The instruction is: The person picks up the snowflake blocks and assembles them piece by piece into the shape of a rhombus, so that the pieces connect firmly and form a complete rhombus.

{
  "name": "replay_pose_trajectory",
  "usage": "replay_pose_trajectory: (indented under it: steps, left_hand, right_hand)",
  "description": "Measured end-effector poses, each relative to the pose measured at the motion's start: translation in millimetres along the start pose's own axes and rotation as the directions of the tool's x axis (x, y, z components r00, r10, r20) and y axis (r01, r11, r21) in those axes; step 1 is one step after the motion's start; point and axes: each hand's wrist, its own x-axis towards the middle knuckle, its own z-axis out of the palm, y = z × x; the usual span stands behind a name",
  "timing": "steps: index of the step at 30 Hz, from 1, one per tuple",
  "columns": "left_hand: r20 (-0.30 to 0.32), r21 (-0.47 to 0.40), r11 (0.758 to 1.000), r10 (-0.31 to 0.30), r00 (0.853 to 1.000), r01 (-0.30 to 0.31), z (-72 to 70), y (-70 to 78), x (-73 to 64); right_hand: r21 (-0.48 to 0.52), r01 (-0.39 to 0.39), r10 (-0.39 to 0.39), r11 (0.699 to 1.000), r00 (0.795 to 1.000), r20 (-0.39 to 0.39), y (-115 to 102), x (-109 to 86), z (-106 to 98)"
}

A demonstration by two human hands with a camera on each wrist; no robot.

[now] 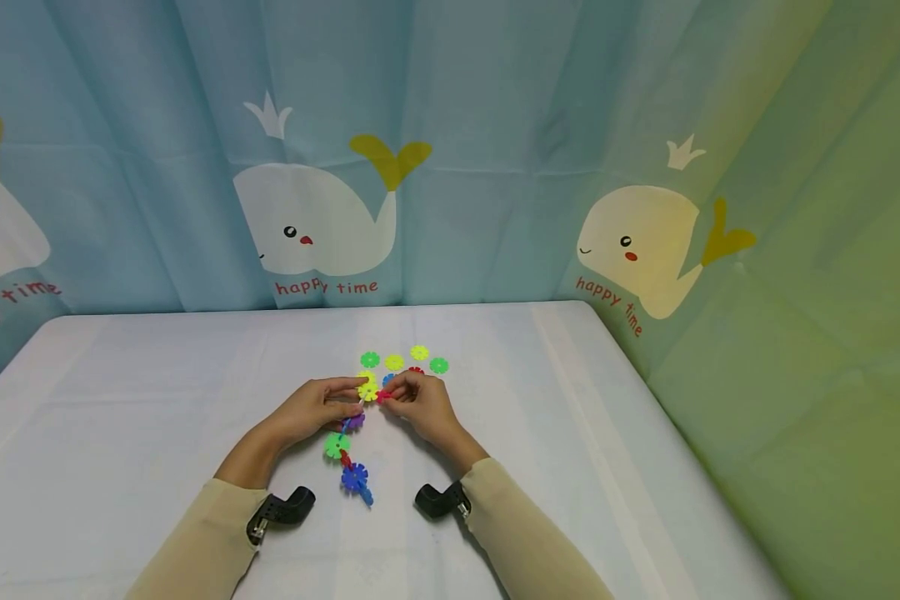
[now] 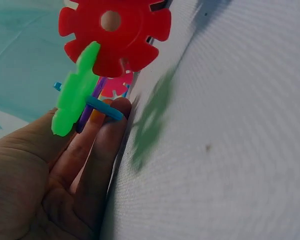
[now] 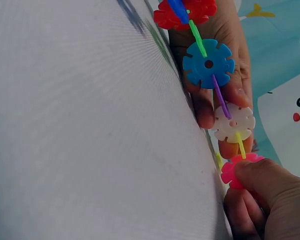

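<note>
A chain of notched plastic snowflake discs hangs from my left hand (image 1: 307, 412) toward the table's front. Fingers and thumb of this hand hold the chain near its white disc (image 3: 244, 122). My right hand (image 1: 427, 408) pinches a pink disc (image 3: 230, 172) between thumb and fingers, where it meets an edge-on yellow disc (image 3: 241, 145) slotted to the white one. Farther down the chain come a light-blue disc (image 3: 194, 65), a green disc (image 2: 72, 102), a red disc (image 2: 137, 37) and a dark blue disc (image 1: 355, 477).
Beyond the hands lie several loose discs, among them a green disc (image 1: 370, 359), a yellow disc (image 1: 419, 352) and another green disc (image 1: 439, 365). A red disc (image 1: 416, 369) is partly hidden behind the right hand. A whale-print curtain (image 1: 487, 167) borders the white table (image 1: 135, 417).
</note>
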Motion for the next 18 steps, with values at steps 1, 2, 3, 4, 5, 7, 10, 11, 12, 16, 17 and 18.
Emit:
replay_pose_trajectory:
  steps: [1, 2, 3, 4, 5, 7, 10, 11, 12, 16, 17, 18]
  left_hand:
    - [0.002, -0.004, 1.000, 0.003, 1.000, -0.003, 0.1, -0.1, 0.0]
    - [0.004, -0.007, 1.000, 0.005, 1.000, -0.005, 0.3, -0.2, -0.1]
    - [0.006, -0.005, 1.000, 0.009, 1.000, -0.009, 0.5, -0.3, -0.1]
    - [0.003, -0.008, 1.000, 0.004, 1.000, -0.004, 0.9, -0.4, -0.1]
    - [0.004, -0.005, 1.000, 0.006, 1.000, -0.006, 1.2, -0.2, -0.2]
    - [0.004, 0.004, 1.000, 0.009, 1.000, -0.009, 1.7, 0.4, -0.6]
    - [-0.011, 0.008, 1.000, -0.001, 1.000, 0.001, 2.2, 1.7, -1.3]
    - [-0.017, 0.006, 1.000, -0.006, 1.000, 0.006, 2.1, 2.0, -1.5]
    - [-0.023, 0.003, 1.000, -0.012, 1.000, 0.012, 2.0, 2.3, -1.7]
    - [-0.038, -0.004, 1.000, -0.029, 0.999, 0.029, 1.4, 3.3, -1.6]
    - [-0.041, -0.003, 1.000, -0.030, 0.999, 0.030, 1.4, 3.6, -1.5]
    - [-0.042, -0.001, 0.999, -0.033, 0.999, 0.033, 1.4, 3.8, -1.3]
  right_hand:
    - [-0.006, 0.000, 0.000, 1.000, 1.000, 0.000, 0.2, 0.0, -0.1]
    - [-0.011, 0.000, 0.000, 1.000, 1.000, 0.001, 0.8, 0.1, -0.2]
    - [-0.015, 0.003, -0.002, 1.000, 1.000, 0.002, 1.2, -0.1, -0.2]
    - [-0.023, 0.004, -0.004, 1.000, 1.000, 0.003, 1.9, -0.1, -0.2]
    - [-0.031, 0.005, -0.005, 1.000, 1.000, 0.002, 2.4, -0.3, -0.1]
    - [-0.038, 0.006, -0.006, 0.999, 1.000, 0.002, 3.3, -0.2, 0.2]
    - [-0.037, 0.005, -0.005, 0.999, 1.000, 0.004, 2.7, 0.2, 1.1]
    - [-0.034, 0.002, -0.002, 0.999, 1.000, 0.005, 2.1, 0.3, 1.4]
    - [-0.030, 0.002, -0.002, 1.000, 1.000, 0.006, 1.6, 0.7, 1.7]
    - [-0.025, 0.000, 0.000, 1.000, 1.000, 0.007, 0.1, 1.8, 2.2]
    - [-0.027, 0.003, -0.002, 1.000, 1.000, 0.007, 0.5, 2.0, 2.2]
    - [-0.026, 0.002, -0.002, 1.000, 1.000, 0.007, 0.8, 2.1, 2.0]
